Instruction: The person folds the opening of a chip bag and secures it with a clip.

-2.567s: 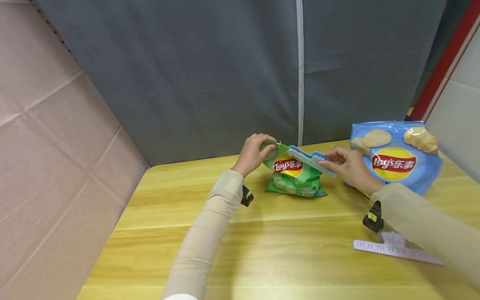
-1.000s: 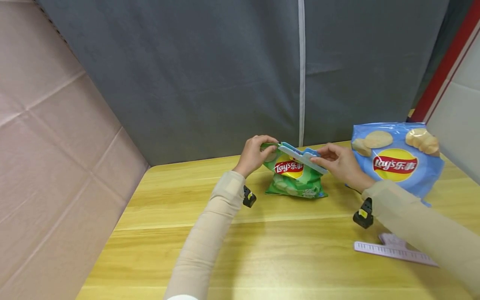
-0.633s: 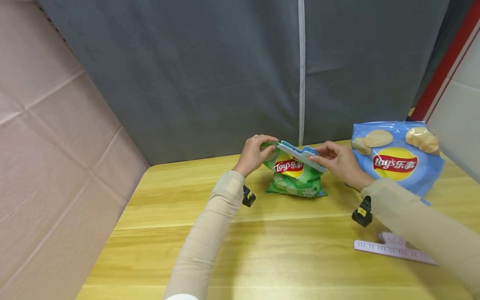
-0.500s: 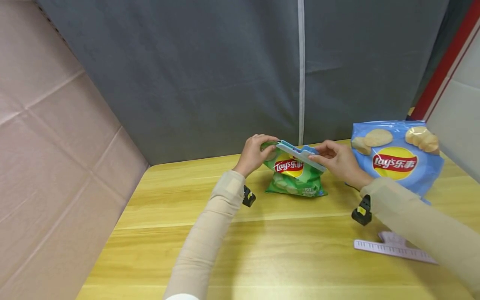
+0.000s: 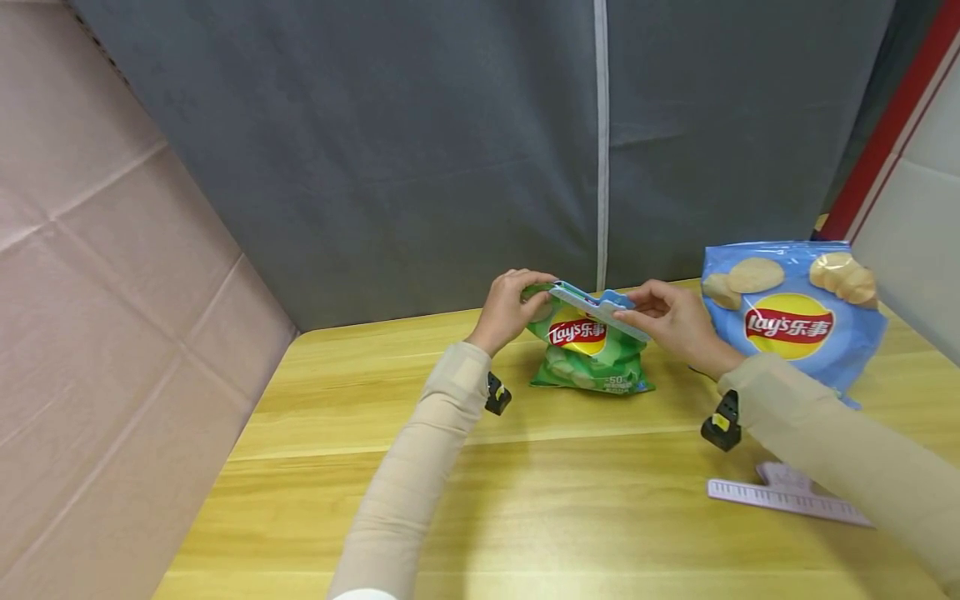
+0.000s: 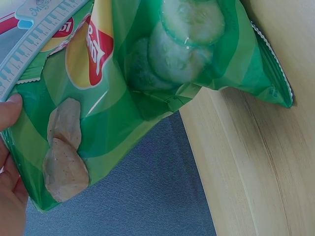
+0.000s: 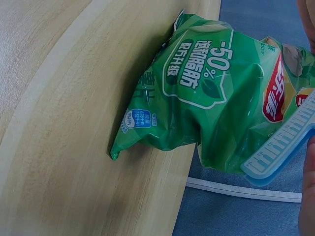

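Blue clip [image 5: 599, 312] slid left, so it covers more of the green bag [image 5: 581, 367] on the table [image 5: 360, 400]. Your left hand [image 5: 504, 308] pinches the bag's corner, your right hand [image 5: 678, 327] the clip.

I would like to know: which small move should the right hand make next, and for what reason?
Probably the right hand should loosen its pinch, letting the blue bag clip close. The clip lies across the folded top of the green Lay's chip bag, and the left hand grips the corner beside the clip's end.
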Demonstrator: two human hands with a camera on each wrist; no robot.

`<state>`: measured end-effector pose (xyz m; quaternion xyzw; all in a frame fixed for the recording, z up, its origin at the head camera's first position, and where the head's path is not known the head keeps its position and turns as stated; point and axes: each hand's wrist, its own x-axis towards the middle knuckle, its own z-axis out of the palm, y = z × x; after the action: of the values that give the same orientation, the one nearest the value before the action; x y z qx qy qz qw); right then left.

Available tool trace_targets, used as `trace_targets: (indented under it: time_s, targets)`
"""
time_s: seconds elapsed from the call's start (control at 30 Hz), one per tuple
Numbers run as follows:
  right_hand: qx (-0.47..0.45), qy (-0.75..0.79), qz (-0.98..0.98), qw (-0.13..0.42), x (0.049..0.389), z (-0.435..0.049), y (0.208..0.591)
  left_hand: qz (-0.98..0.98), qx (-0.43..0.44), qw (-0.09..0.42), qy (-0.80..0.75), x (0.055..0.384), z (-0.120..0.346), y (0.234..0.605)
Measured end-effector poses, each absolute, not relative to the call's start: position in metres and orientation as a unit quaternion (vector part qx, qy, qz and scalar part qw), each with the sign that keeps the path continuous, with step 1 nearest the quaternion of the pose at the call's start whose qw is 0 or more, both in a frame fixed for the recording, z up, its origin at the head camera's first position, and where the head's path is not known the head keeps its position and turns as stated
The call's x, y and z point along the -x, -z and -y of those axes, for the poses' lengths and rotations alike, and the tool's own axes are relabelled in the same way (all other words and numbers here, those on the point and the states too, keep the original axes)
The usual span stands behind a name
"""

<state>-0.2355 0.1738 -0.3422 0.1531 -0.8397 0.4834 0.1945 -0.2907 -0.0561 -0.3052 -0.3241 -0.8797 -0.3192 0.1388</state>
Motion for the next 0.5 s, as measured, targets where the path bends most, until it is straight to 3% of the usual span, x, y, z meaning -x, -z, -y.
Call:
trace_targets:
  time_s: [0.5]
  targets:
    - [-0.148, -0.494, 0.839, 0.175, 0.2366, -0.1747, 0.3445, 0.879, 0.325, 0.141, 0.321, 0.2915, 0.0562, 0.3061]
